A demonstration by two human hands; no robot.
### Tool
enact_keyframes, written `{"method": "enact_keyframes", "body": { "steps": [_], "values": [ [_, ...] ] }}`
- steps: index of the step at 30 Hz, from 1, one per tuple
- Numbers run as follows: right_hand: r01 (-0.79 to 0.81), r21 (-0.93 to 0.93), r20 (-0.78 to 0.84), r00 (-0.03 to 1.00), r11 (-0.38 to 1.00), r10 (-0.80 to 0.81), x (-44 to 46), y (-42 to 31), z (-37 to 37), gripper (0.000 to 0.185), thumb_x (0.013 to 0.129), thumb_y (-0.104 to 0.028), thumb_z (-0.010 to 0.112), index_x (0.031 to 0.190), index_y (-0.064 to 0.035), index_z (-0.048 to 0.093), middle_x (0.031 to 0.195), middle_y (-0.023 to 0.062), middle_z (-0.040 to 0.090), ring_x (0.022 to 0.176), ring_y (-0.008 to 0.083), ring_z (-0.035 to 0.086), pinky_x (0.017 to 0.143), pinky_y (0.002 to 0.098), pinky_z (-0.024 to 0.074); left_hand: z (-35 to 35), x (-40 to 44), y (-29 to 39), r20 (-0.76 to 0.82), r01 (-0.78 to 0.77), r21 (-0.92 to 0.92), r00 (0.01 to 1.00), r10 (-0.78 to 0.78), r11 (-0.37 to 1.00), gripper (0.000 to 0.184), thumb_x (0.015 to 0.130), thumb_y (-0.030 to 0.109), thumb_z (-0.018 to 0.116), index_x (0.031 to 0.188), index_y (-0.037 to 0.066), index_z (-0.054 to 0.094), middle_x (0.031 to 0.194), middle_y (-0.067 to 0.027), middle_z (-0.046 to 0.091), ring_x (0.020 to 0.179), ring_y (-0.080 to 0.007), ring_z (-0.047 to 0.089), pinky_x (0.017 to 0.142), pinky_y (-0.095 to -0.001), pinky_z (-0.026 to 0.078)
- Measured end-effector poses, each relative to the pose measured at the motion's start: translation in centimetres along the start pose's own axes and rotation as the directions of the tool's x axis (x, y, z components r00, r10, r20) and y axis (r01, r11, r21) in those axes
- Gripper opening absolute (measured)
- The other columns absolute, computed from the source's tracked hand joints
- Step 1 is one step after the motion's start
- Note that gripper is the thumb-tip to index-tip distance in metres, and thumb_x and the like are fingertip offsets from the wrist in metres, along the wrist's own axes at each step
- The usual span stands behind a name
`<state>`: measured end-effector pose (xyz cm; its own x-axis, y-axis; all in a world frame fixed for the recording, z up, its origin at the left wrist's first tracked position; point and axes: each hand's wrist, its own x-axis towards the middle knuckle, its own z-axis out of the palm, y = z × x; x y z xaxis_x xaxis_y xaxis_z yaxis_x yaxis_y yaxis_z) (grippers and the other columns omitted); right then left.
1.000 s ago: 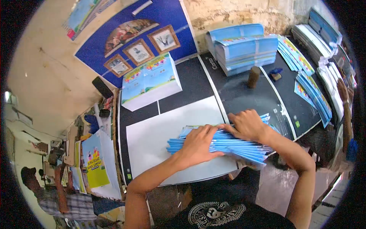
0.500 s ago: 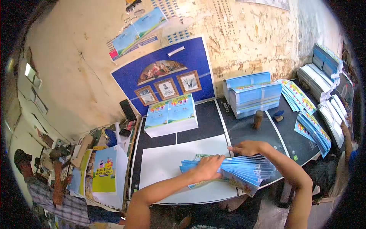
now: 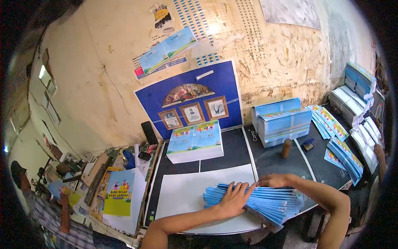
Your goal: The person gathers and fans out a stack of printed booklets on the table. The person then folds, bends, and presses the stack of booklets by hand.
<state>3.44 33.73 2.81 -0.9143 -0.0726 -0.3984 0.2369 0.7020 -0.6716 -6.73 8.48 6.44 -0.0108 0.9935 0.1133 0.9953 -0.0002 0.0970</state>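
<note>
A fanned stack of blue folded booklets (image 3: 269, 203) lies on a white sheet (image 3: 182, 191) at the front of the table, its right end spread widest and reaching over the front edge. My left hand (image 3: 237, 200) rests flat on the left part of the fan, fingers stretched apart. At the fan's far edge is my right hand (image 3: 275, 180), its fingers bent around the upper booklets and its fingertips close to those of my left hand. Part of the right fingers is hidden.
Behind stand a thick pile of printed covers (image 3: 195, 143) and a tall stack of blue booklets (image 3: 284, 124). A brown cylinder (image 3: 286, 148) and a small blue object (image 3: 308, 144) sit nearby. More fanned booklets (image 3: 346, 159) lie right. A person (image 3: 62, 224) is at left; another person's hand (image 3: 378, 150) at right.
My right hand has come down onto the far edge of the booklets. My left hand's fingers have spread, and the fan shows more blue. The view has tilted up.
</note>
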Motion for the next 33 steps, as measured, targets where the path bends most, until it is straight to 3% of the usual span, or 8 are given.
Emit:
{"method": "enact_keyframes", "body": {
  "steps": [2,6,14,16,19,22,27,33],
  "values": [
    [0.002,0.073,0.038,0.999,0.997,-0.004,0.4,0.7,0.3,0.069,0.103,-0.057,0.042,0.145,-0.0027,0.052,0.145,0.0227,0.054,0.135,0.0384,0.052,0.114,0.0453,0.0385,-0.6,0.3,0.0,0.036,0.013,-0.016,0.999,-0.013,1.0,0.114,0.062,0.021,0.089,0.156,0.001,0.026,0.135,-0.0197,0.048,0.126,-0.0374,0.049,0.104,-0.0563,0.039],
    [0.412,-0.066,0.055,0.911,0.909,-0.409,1.3,3.6,1.3,0.052,0.108,-0.038,0.041,0.149,-0.0085,0.05,0.149,0.0222,0.05,0.136,0.0378,0.05,0.114,0.0449,0.0399,0.2,0.5,-0.7,0.121,0.086,-0.057,0.989,-0.079,0.995,0.117,0.059,0.022,0.091,0.155,0.0,0.027,0.134,-0.0192,0.049,0.123,-0.0367,0.05,0.099,-0.0549,0.04],
    [0.485,-0.18,0.167,0.873,0.856,-0.459,2.7,5.7,0.9,0.049,0.099,-0.021,0.059,0.143,0.0002,0.054,0.144,0.0255,0.055,0.135,0.0399,0.051,0.113,0.0473,0.0418,0.6,-1.0,0.2,-0.077,0.08,0.021,0.994,-0.079,0.997,0.116,0.06,0.022,0.092,0.156,0.007,0.028,0.149,-0.0202,0.038,0.139,-0.0405,0.038,0.114,-0.0606,0.03],
    [0.341,-0.19,0.091,0.94,0.921,-0.329,-0.3,2.1,0.0,0.054,0.102,-0.032,0.05,0.146,0.0005,0.05,0.147,0.0232,0.054,0.134,0.0368,0.054,0.116,0.0465,0.0388,1.7,-1.6,0.6,-0.124,0.112,0.122,0.988,-0.096,0.986,0.115,0.059,0.022,0.093,0.155,0.01,0.032,0.151,-0.0192,0.034,0.141,-0.0425,0.034,0.116,-0.0623,0.028],
    [0.21,0.15,0.081,0.971,0.966,-0.223,1.0,2.8,0.4,0.066,0.106,-0.037,0.044,0.158,0.0,0.03,0.164,0.0198,0.029,0.15,0.0312,0.033,0.124,0.0404,0.0253,0.6,-1.8,0.8,-0.008,0.123,0.016,0.992,-0.123,0.992,0.107,0.06,0.018,0.091,0.151,0.006,0.036,0.143,-0.0197,0.041,0.136,-0.0411,0.038,0.114,-0.0561,0.031],
    [-0.041,0.348,0.042,0.999,0.937,0.028,-3.9,-4.3,-2.1,0.089,0.099,-0.069,0.042,0.151,0.0024,0.041,0.15,0.0278,0.048,0.14,0.0362,0.048,0.116,0.0458,0.036,0.0,-1.0,0.5,0.01,0.054,-0.011,0.999,-0.054,0.998,0.107,0.063,0.021,0.091,0.152,0.005,0.035,0.149,-0.0186,0.041,0.141,-0.0387,0.038,0.116,-0.0548,0.03],
    [-0.066,-0.243,-0.134,0.99,0.968,0.034,-5.5,-6.1,-1.9,0.104,0.08,-0.076,0.067,0.149,-0.0022,0.042,0.119,0.0268,0.069,0.105,0.0472,0.068,0.094,0.0511,0.0542,-0.7,-0.5,0.1,0.136,0.058,-0.086,0.99,-0.046,0.995,0.103,0.064,0.02,0.09,0.151,0.004,0.036,0.148,-0.0175,0.044,0.14,-0.0347,0.042,0.115,-0.0527,0.032],
    [0.006,-0.186,-0.14,0.99,0.982,-0.033,-3.9,-2.6,0.0,0.1,0.082,-0.078,0.062,0.141,0.0013,0.049,0.106,0.0295,0.071,0.098,0.0472,0.069,0.088,0.0534,0.0544,-0.2,-0.5,-0.1,0.177,0.021,-0.046,0.984,-0.012,0.999,0.09,0.067,0.019,0.087,0.143,-0.001,0.043,0.136,-0.0164,0.052,0.128,-0.0316,0.051,0.11,-0.047,0.038]
  ]
}}
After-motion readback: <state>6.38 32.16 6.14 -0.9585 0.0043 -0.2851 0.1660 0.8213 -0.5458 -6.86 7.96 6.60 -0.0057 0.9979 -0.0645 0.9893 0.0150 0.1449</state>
